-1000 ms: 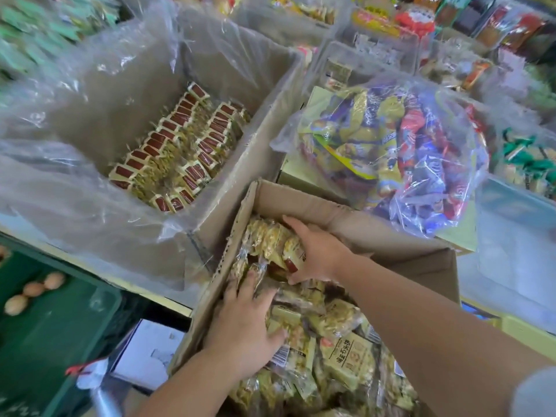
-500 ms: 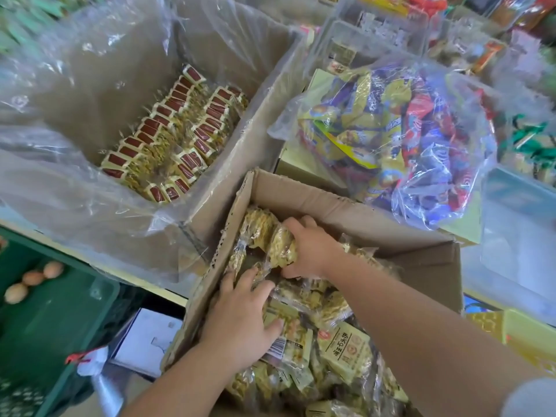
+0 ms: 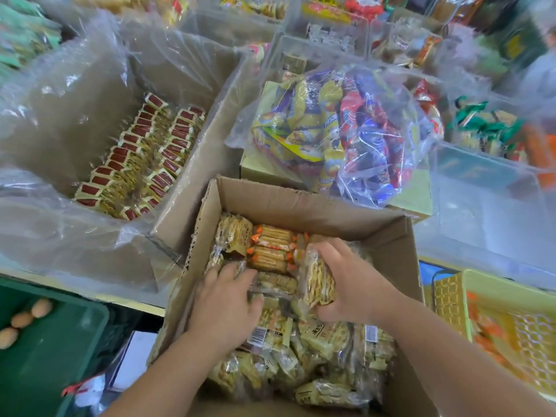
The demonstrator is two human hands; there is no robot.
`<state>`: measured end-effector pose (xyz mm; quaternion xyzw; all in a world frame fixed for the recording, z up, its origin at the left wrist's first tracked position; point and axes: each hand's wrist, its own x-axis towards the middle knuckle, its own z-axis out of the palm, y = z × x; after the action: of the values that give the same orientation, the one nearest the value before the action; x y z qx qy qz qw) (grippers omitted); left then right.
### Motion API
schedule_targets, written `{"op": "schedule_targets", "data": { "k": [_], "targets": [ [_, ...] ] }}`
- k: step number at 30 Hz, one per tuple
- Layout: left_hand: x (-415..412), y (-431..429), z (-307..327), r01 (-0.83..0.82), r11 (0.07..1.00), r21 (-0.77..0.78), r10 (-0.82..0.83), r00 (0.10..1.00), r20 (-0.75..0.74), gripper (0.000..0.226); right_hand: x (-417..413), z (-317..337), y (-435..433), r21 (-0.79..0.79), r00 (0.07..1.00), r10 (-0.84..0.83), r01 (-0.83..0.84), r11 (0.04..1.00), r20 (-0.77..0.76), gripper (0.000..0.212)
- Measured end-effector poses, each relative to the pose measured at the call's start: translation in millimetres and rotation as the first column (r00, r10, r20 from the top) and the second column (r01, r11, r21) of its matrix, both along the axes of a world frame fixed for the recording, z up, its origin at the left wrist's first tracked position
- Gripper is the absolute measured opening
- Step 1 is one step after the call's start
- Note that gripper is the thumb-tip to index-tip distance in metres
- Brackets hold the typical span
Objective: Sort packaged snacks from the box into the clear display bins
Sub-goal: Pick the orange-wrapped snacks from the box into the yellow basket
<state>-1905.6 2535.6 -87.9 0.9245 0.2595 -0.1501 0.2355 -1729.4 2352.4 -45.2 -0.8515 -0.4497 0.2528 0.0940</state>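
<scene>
right hand grips packet | left hand flat, beside box wall

Green crate btm left w/ three eggs, yellow mesh basket btm right, white carton below.

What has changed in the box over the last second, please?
The right hand pulled back from the far end of the box and now grips a yellow snack pack, uncovering orange-wrapped packs there. The left hand still rests flat on the packs.
</scene>
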Motion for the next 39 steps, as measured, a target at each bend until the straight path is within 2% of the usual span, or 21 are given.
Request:
{"op": "schedule_targets", "data": {
  "k": [4,6,9,13,16,22,26,28,32,35,39],
  "targets": [
    [42.4,11.4,1.7,-0.005,1.000,-0.012,0.007,0.991,0.136,0.051,-10.2,-8.4,-27.1,-0.105,0.991,-0.131,0.131,0.986,0.003,0.109],
    [70.3,19.2,-6.6,0.029,1.000,-0.007,-0.027,0.988,0.151,0.055,-14.4,-13.7,-34.9,-0.116,0.981,-0.192,0.187,0.975,-0.027,0.111],
    [107.9,27.2,-26.9,0.156,0.986,0.056,-0.159,0.986,0.041,0.070,-20.2,-18.1,-35.8,-0.101,0.973,-0.229,0.224,0.969,-0.040,0.108],
    [132.8,29.3,-56.2,0.363,0.927,0.095,-0.346,0.925,-0.159,0.098,-20.6,-14.7,-33.7,-0.118,0.977,-0.213,0.208,0.971,-0.031,0.103],
    [137.9,30.9,-67.8,0.430,0.895,0.120,-0.399,0.890,-0.222,0.116,-18.2,-8.5,-38.4,-0.167,0.983,-0.179,0.169,0.971,-0.048,0.098],
    [137.9,37.5,-79.1,0.538,0.799,0.267,-0.469,0.837,-0.282,0.102,-17.6,-7.3,-45.6,-0.232,0.991,-0.135,0.131,0.964,-0.002,0.098],
    [140.6,37.5,-85.6,0.516,0.812,0.275,-0.450,0.851,-0.270,0.105,-26.4,-7.4,-43.3,-0.259,0.991,-0.128,0.133,0.957,0.038,0.102],
    [143.2,35.9,-84.6,0.491,0.838,0.241,-0.429,0.863,-0.265,0.108,-28.3,-5.9,-41.8,-0.280,0.995,-0.074,0.091,0.956,0.072,0.104],
    [144.9,35.3,-68.3,0.395,0.903,0.169,-0.352,0.906,-0.237,0.110,-25.7,4.0,-39.9,-0.296,0.998,-0.045,0.032,0.955,-0.039,0.114],
    [138.2,36.6,-42.9,0.278,0.954,0.113,-0.265,0.957,-0.119,0.108,-11.1,15.6,-28.4,-0.274,0.990,-0.085,0.050,0.960,-0.115,0.100],
    [114.4,38.3,-6.4,0.065,0.997,0.036,-0.066,0.997,0.034,0.112,27.8,15.5,-1.8,-0.149,0.982,-0.183,0.175,0.973,-0.044,0.077]
  ]
}}
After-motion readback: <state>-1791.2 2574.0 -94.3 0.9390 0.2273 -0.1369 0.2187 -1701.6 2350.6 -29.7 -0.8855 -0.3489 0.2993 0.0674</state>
